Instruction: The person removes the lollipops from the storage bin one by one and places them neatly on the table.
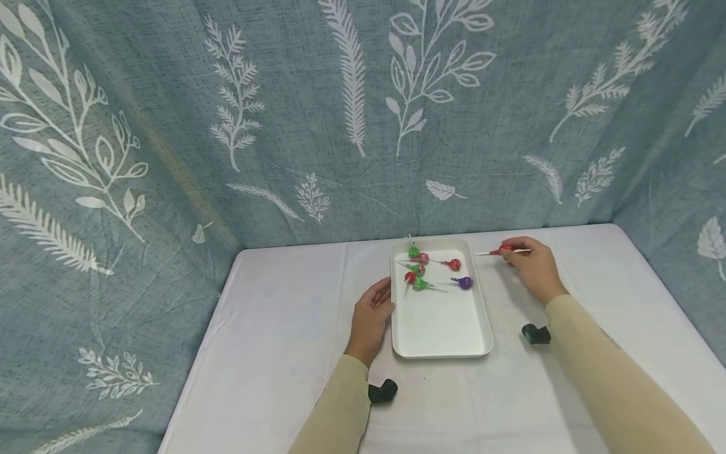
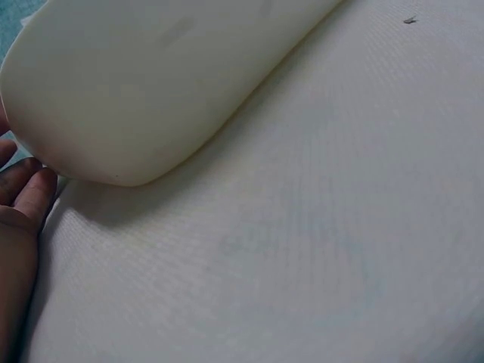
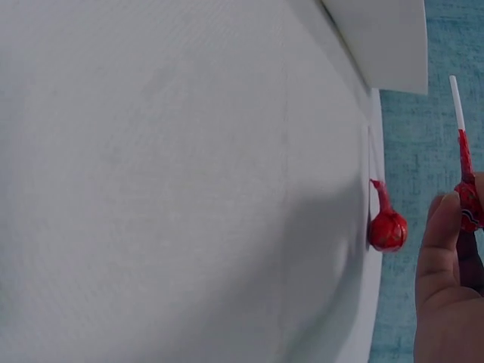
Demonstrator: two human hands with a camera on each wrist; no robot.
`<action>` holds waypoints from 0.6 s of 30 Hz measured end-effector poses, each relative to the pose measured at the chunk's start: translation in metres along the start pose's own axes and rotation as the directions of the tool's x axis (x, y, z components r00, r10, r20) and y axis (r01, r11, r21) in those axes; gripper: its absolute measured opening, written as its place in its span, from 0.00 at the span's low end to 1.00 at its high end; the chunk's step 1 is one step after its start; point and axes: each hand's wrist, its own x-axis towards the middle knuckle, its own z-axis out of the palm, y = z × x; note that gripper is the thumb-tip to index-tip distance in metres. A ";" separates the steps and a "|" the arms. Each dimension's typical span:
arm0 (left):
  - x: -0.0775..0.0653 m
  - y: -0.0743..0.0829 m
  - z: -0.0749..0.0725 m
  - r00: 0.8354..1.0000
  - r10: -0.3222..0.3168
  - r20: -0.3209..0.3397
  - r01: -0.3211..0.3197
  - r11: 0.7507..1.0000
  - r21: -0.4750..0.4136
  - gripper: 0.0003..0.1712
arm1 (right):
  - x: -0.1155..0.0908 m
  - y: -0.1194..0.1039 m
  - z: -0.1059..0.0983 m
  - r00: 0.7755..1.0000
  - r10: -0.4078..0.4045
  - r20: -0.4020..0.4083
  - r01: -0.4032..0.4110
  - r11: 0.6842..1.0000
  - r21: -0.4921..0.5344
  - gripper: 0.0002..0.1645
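A red-wrapped lollipop [image 1: 501,250] is pinched by its candy end between the thumb and fingers of my right hand [image 1: 534,268], just right of the tray's far corner. Its white stick points left toward the tray; the right wrist view shows the same lollipop [image 3: 465,178] up close. Another red lollipop [image 3: 388,229] lies near the table's far edge in that view. My left hand [image 1: 370,321] rests against the left side of the white tray [image 1: 442,331], fingers loosely extended along its wall. Inside the tray's far half lie several lollipops, among them a purple one [image 1: 466,282] and a green one [image 1: 421,284].
A white cloth [image 1: 295,328] covers the table. Teal curtains with white leaf prints [image 1: 306,113] hang behind it and at both sides. Dark wrist-worn devices show beside the left sleeve [image 1: 382,391] and the right sleeve [image 1: 535,334].
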 end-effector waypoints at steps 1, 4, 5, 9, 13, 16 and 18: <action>0.000 0.000 0.000 1.000 0.000 0.000 0.000 1.000 0.000 0.31 | 0.000 0.001 0.000 1.000 -0.001 -0.001 0.001 1.000 0.000 0.20; 0.000 0.000 0.000 1.000 0.001 -0.002 -0.001 1.000 0.004 0.31 | 0.001 0.005 -0.001 1.000 -0.008 -0.003 0.008 1.000 0.000 0.20; 0.001 0.000 0.000 1.000 0.001 -0.004 -0.001 1.000 0.006 0.31 | 0.002 0.006 -0.002 1.000 -0.007 -0.005 0.007 1.000 -0.001 0.20; 0.002 0.000 0.001 1.000 0.002 -0.011 -0.002 1.000 0.007 0.30 | 0.005 0.012 -0.003 1.000 0.000 -0.008 0.000 1.000 0.004 0.20; 0.003 -0.001 0.002 1.000 0.001 -0.017 -0.001 1.000 0.004 0.30 | 0.008 0.017 -0.004 1.000 0.022 -0.005 -0.022 1.000 -0.007 0.21; 0.004 -0.001 0.002 1.000 -0.003 -0.019 0.003 1.000 0.004 0.30 | 0.010 0.020 -0.006 0.999 0.040 0.002 -0.040 0.999 -0.024 0.21; 0.004 -0.001 0.003 1.000 -0.007 -0.018 0.007 1.000 0.005 0.30 | 0.012 0.023 -0.007 0.999 0.049 0.011 -0.049 0.998 -0.035 0.22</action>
